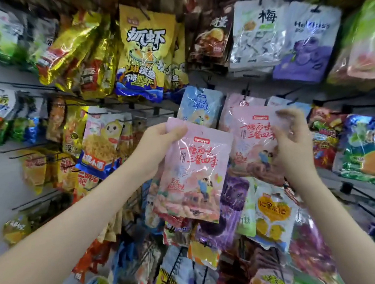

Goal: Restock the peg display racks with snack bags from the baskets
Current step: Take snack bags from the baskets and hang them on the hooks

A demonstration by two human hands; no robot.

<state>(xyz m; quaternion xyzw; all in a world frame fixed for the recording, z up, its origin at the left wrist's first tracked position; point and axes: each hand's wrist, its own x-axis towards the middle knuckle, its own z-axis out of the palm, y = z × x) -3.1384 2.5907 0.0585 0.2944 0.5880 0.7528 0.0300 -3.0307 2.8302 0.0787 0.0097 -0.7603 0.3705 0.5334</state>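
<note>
Centrally, the left hand [159,142] grips a glossy pink plastic snack bag [192,175] by its top corner, before the black wire peg rack [16,84]; the right hand [294,140] pinches the edge of 1 matching pink hanging bag [250,140] just beside it.

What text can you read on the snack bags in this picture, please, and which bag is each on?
"抓虾": yellow bag.
"梅": white bag.
"三餐四季": left pink bag, gripped by the left hand, and right pink bag, held by the right hand.
On the purple bag: a Latin-letter brand, too blurred to read.
Smaller print elsewhere: too small or blurred.
</note>
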